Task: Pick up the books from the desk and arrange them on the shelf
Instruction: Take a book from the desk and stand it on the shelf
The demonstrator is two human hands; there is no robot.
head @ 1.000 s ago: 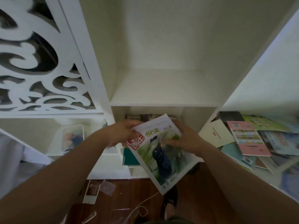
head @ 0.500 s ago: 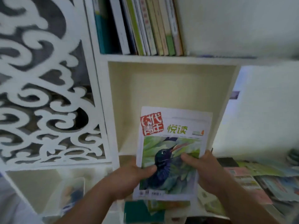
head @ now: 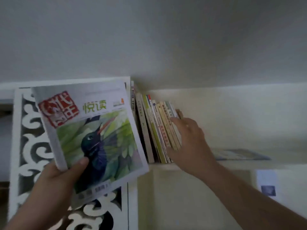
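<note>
The bird-cover book [head: 93, 138] has risen from waist level in front of the lower cubby to the height of the top shelf [head: 166, 165], and it is now gripped by the left hand [head: 66, 173] alone, thumb across the cover, tilted in front of the carved white panel [head: 28, 146]. Half a second ago both hands held it. To the right, the row of shelved books [head: 156, 130] leans leftward, and the right hand [head: 187, 143], freed from the cover, rests its straight fingers against the outermost spines. A flat booklet [head: 240, 155] lies farther along the same shelf. That suggests 1 step is underway: steadying the row to open a slot for insertion.
</note>
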